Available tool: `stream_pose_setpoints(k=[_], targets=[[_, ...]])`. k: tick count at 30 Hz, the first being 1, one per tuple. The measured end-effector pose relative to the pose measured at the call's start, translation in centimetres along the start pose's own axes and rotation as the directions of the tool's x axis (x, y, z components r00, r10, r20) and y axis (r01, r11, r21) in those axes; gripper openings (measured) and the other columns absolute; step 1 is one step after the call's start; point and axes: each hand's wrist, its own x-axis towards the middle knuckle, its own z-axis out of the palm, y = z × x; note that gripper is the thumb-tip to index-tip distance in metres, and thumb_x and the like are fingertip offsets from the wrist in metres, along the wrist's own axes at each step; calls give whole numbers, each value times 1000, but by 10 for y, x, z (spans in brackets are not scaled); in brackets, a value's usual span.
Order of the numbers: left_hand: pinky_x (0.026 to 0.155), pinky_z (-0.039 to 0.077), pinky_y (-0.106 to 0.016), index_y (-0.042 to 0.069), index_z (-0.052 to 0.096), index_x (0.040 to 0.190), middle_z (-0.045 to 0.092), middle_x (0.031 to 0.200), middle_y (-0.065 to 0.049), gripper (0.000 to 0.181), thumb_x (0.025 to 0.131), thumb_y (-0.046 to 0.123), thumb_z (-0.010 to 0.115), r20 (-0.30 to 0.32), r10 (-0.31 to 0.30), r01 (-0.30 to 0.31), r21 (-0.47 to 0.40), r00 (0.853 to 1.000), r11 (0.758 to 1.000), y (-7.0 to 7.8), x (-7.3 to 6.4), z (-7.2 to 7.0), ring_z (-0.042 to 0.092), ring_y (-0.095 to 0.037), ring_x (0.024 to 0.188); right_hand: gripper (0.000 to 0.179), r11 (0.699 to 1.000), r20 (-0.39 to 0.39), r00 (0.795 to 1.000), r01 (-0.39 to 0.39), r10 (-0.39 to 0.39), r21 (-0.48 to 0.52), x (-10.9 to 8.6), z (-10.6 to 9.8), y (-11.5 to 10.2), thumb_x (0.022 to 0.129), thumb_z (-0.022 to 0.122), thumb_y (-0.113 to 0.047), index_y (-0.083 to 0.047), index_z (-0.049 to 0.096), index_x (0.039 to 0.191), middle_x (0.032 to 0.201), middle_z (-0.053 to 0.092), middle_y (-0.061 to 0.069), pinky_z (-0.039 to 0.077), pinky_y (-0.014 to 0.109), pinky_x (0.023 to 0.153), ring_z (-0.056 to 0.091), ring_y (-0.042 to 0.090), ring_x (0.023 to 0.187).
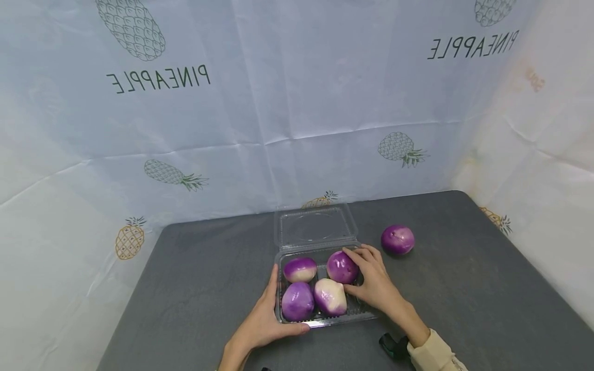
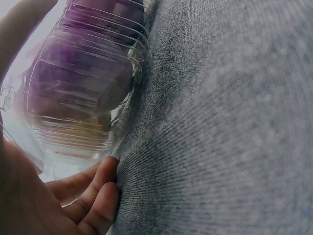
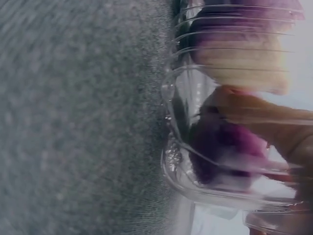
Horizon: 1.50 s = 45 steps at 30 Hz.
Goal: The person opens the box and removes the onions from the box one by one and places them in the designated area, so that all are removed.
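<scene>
Curling round the back-right turnip [image 1: 342, 267], the right hand [image 1: 375, 282] is gripping it inside the clear container [image 1: 341, 322]; light, even pressure is likely serving best. The left hand [image 1: 263, 315] is holding the near-left corner steady, while a loose turnip [image 1: 397, 239] is resting outside, rightward

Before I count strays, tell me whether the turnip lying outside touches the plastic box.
Apart. The head view plainly shows bare table between the loose turnip and the plastic box.
</scene>
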Motion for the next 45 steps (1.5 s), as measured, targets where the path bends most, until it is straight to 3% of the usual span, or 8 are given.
stream_pose_setpoints(k=[8,16,26,30,36,45], targets=[[116,37,-61,26,-11,165,35,163,-22,150,62,54,95,-8,6,-6,-6,1000,1000,2,-1,0,40,-37,149,77,1000,-20,1000,-3,3,17,1,-1,1,61,98,-10,-5,67,131,119,60,19,43,69,101,41,45,132],[114,38,-61,27,-11,165,38,162,-21,149,63,54,94,-6,2,-2,-2,1000,1000,2,0,-1,42,-36,148,78,995,-39,999,3,1,104,1,-6,1,61,96,-8,-7,66,133,114,50,14,53,54,85,45,33,113],[112,41,-60,24,-11,165,43,158,-21,148,65,52,94,3,-1,1,5,1000,1000,1,-1,-1,47,-35,144,80,987,-57,998,-20,29,159,1,-16,-5,64,96,-12,-8,63,137,119,49,14,55,46,85,54,23,106],[111,41,-61,24,-11,165,44,157,-21,148,65,52,94,2,3,-3,10,1000,1000,1,-1,-1,48,-36,142,82,981,-69,996,-40,54,192,1,-21,-6,66,96,-15,-9,62,140,120,49,13,52,50,88,53,23,108],[111,42,-60,26,-12,165,44,156,-23,148,64,53,94,3,-2,2,12,1000,1000,0,-1,-1,51,-37,139,83,975,-77,995,-49,68,218,1,-28,-6,67,96,-15,-5,60,142,126,52,17,50,61,94,56,34,116],[110,42,-61,28,-11,165,43,157,-23,147,64,55,93,5,-8,8,12,1000,1000,-1,0,-1,50,-38,140,81,973,-100,993,-32,56,229,1,-32,-5,66,96,-13,-7,62,139,126,54,15,56,56,94,61,32,114]])
